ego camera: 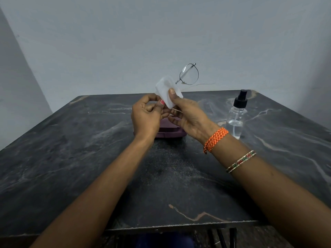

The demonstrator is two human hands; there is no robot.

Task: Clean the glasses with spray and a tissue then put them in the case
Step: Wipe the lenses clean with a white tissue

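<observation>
White tissue [165, 92] pinched around one lens of glasses [189, 74] by both raised hands: left hand [146, 116] curled, right hand [188, 114] thumb pressing; above dark bench [71, 140].

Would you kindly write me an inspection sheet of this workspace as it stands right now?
Surface: dark marbled table.
Job's things: glasses held up, one lens wrapped in the tissue; spray bottle upright at right; purple case on the table beneath the hands.
Clutter: nothing seen.
Grippers: left hand pinches the tissue's lower edge; right hand grips tissue and glasses.
Cables: nothing seen.
Surroundings: plain grey wall; orange band and bangles on right wrist.
</observation>
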